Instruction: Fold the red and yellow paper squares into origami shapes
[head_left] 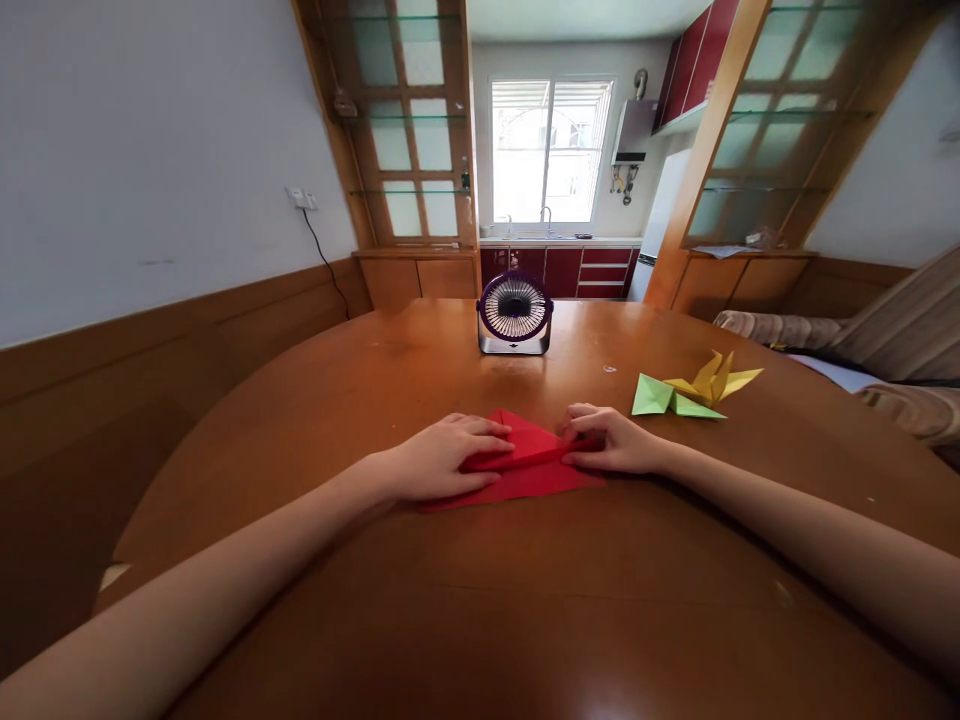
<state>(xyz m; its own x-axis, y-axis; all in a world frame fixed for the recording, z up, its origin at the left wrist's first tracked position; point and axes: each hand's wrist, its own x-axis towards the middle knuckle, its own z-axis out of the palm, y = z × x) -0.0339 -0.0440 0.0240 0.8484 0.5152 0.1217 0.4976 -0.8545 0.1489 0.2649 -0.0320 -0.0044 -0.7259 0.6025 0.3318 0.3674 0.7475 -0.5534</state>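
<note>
A red sheet of origami paper (536, 480), partly folded, lies on the wooden table in front of me. One edge of it is raised in a ridge between my hands, and a pointed part shows at the far side. My left hand (450, 455) rests flat on the left part of the paper, fingers spread and pointing right. At the paper's right side, my right hand (611, 440) has its fingers bent and pinched on the folded edge. Some of the paper is hidden under both hands.
Beyond the paper stands a small purple desk fan (514, 312). To the right lie a green folded paper (660, 396) and a yellow folded paper (716, 382). The round wooden table (480, 620) spreads around my arms. A cushioned seat (907, 340) is at the far right.
</note>
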